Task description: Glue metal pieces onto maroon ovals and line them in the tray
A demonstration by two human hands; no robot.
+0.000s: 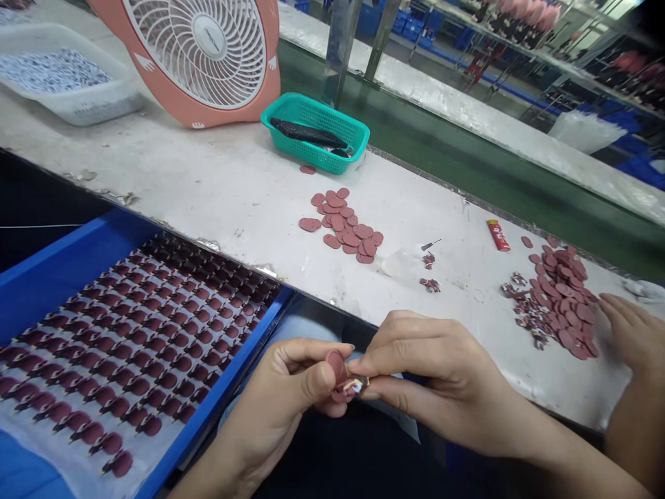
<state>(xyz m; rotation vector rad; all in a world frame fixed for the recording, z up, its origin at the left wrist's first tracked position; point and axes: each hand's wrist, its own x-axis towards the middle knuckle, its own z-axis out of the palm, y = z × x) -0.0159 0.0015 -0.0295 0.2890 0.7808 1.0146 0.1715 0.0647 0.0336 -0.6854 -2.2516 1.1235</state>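
Left hand [275,405] and right hand [436,374] pinch closed on a maroon oval piece [337,367], seemingly layered; a slipped grip could drop it into the blue tray [260,334].

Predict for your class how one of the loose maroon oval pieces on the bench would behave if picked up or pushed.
The loose maroon oval pieces are probably light and thin, since they lie flat in low, overlapping heaps. They are likely somewhat flexible, as the pinched piece seems to curve slightly. Pushed, they would probably slide rather than roll, given their flat shape.
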